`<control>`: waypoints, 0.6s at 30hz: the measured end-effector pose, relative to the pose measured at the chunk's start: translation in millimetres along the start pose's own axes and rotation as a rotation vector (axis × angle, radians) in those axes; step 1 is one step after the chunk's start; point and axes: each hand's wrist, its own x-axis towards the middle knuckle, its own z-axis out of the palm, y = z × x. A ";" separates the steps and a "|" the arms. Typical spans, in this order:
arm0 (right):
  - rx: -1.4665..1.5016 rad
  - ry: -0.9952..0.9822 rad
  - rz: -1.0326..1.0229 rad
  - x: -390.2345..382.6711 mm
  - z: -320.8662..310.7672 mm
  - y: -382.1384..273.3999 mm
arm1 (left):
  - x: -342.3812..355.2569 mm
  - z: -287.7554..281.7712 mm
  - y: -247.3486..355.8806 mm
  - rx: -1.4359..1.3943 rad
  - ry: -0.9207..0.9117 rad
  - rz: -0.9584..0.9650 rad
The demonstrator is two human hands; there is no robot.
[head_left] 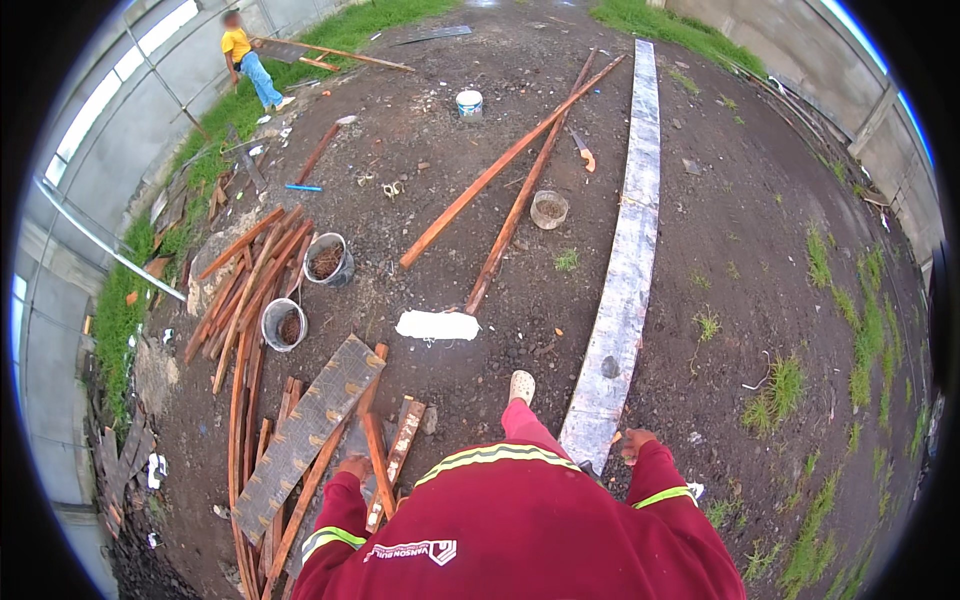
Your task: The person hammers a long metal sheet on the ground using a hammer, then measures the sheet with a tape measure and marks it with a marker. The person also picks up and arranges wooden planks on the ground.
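Loose at my left side, my left hand (354, 466) hangs with fingers apart beside wooden battens (377, 463) and a dark, mottled panel (305, 435). My right hand (636, 449) has curled fingers by the near end of a long, grey-white board (625, 285); whatever it holds is too small to make out. My foot in a pale clog (521, 390) is on the dirt left of that board. A white elongated patch or object (438, 325) lies ahead, below two crossed reddish timbers (452, 219).
A timber pile (250, 300), buckets of rusty bits (284, 325), a tub (549, 210), white pail (469, 105), orange-handled tool (583, 152) and long-handled tool (319, 150) lie about. A person in yellow (237, 45) holds planks at back left. Concrete walls (865, 150) edge the yard.
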 end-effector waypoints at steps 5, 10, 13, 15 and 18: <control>-0.093 0.003 0.095 52.5 2.7 -87.2 | 48.4 20.6 36.3 0.449 -0.229 0.120; -0.217 0.021 -0.185 55.7 0.2 -249.1 | 73.4 36.9 116.4 0.474 -0.027 0.297; -0.128 0.024 -0.374 50.1 0.5 -342.0 | 86.4 39.3 177.9 0.413 -0.027 0.191; -0.044 0.080 -0.439 54.1 -2.8 -382.7 | 111.6 38.0 220.4 0.448 -0.173 0.114; 0.076 0.138 -0.433 81.2 -3.2 -410.6 | 167.6 38.4 287.5 0.392 -0.263 -0.016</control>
